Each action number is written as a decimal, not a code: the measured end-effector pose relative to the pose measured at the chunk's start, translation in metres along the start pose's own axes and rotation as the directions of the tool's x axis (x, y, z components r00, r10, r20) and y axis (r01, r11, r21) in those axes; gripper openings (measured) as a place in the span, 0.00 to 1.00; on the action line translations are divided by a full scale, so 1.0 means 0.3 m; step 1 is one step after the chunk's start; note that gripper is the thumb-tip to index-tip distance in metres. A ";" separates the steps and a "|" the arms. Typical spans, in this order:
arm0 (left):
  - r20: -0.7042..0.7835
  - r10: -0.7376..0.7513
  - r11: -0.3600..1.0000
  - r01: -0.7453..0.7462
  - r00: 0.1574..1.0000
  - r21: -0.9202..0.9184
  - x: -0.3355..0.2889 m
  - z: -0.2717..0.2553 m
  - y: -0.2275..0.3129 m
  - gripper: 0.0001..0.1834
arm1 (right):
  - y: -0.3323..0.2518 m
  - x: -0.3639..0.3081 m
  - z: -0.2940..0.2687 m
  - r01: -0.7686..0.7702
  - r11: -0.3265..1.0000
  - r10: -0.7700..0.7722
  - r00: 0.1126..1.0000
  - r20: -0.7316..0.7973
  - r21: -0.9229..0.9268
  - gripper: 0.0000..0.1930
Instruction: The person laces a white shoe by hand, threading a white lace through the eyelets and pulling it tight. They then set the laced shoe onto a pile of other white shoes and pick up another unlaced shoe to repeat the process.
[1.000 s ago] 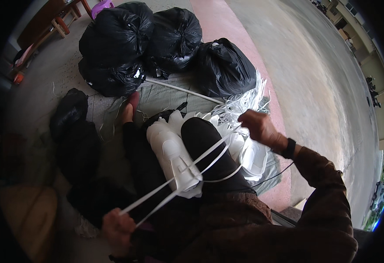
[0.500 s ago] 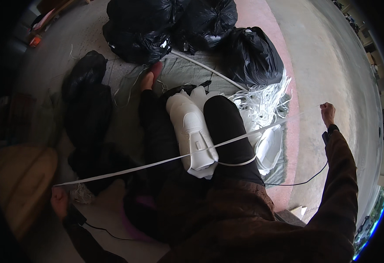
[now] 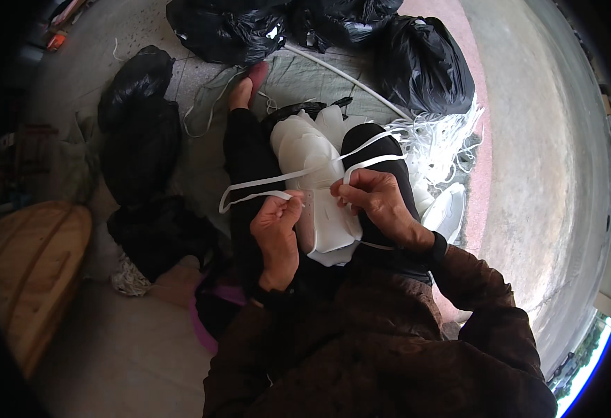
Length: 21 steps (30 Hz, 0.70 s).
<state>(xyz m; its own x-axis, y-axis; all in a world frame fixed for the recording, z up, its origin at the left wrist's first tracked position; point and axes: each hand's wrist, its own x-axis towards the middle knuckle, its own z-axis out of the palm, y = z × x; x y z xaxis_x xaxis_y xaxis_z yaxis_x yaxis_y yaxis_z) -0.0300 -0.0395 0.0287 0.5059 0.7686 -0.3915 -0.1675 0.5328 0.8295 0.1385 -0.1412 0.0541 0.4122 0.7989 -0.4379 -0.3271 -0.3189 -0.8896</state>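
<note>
A stack of white shoe uppers (image 3: 298,150) lies lengthwise between my thighs, the nearest one with its eyelet flap toward me. My left hand (image 3: 277,233) is at the left edge of this upper, thumb and fingers pinched on one end of a flat white shoelace (image 3: 260,184). At the right edge my right hand (image 3: 383,203) pinches another part of the same lace near its other end. Between the hands the lace loops forward over the stack and my right thigh. Whether either lace tip passes through an eyelet is hidden by my fingers.
A heap of loose white laces (image 3: 441,150) lies beyond my right knee, with more white uppers (image 3: 446,209) beside it. Black plastic bags (image 3: 427,66) stand ahead and at left. A white pole (image 3: 347,80) lies on the green sheet. A wooden board (image 3: 37,258) is at far left.
Both hands have come in from wide apart to the upper. The lace, stretched taut across my lap before, now hangs in a slack loop ahead of the hands.
</note>
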 end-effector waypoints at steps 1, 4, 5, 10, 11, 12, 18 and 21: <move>-0.018 0.095 0.987 -0.092 0.995 0.132 0.015 -0.001 -0.009 0.07 | 0.024 0.004 0.009 -0.001 1.000 0.001 1.000 -0.003 0.005 0.07; -0.063 0.167 0.958 -0.147 0.984 0.246 0.036 0.000 -0.034 0.06 | 0.043 0.004 0.018 0.104 0.991 -0.096 0.992 -0.087 0.088 0.07; -0.105 0.145 0.967 -0.119 0.984 0.225 0.039 0.003 -0.043 0.06 | 0.042 -0.001 0.013 0.101 0.991 -0.093 0.992 -0.090 0.091 0.07; -0.105 0.207 0.926 -0.160 0.973 0.341 0.042 0.008 -0.048 0.06 | 0.053 -0.016 0.006 0.015 0.998 -0.007 0.993 -0.118 0.068 0.06; -0.100 0.215 0.918 -0.167 0.971 0.360 0.045 0.006 -0.048 0.05 | 0.054 -0.019 0.009 0.036 0.996 -0.026 0.993 -0.112 0.087 0.05; -0.099 0.212 0.918 -0.164 0.972 0.361 0.048 0.009 -0.049 0.05 | 0.055 -0.019 0.009 0.034 0.996 -0.024 0.993 -0.114 0.088 0.05; -0.064 0.347 0.842 -0.281 0.936 0.461 0.072 0.020 -0.068 0.04 | 0.051 -0.011 0.014 0.077 0.975 -0.044 0.986 -0.159 0.211 0.04; -0.048 0.365 0.846 -0.310 0.930 0.433 0.078 0.023 -0.073 0.06 | 0.051 -0.010 0.015 0.051 0.974 -0.013 0.985 -0.172 0.222 0.03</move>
<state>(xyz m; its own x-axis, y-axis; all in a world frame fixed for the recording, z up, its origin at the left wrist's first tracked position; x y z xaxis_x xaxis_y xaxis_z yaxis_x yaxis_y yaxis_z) -0.0088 -0.0356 0.0042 0.3690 0.9259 -0.0804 0.0683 0.0593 0.9959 0.1285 -0.1461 0.0425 0.5563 0.7033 -0.4426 -0.4862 -0.1564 -0.8597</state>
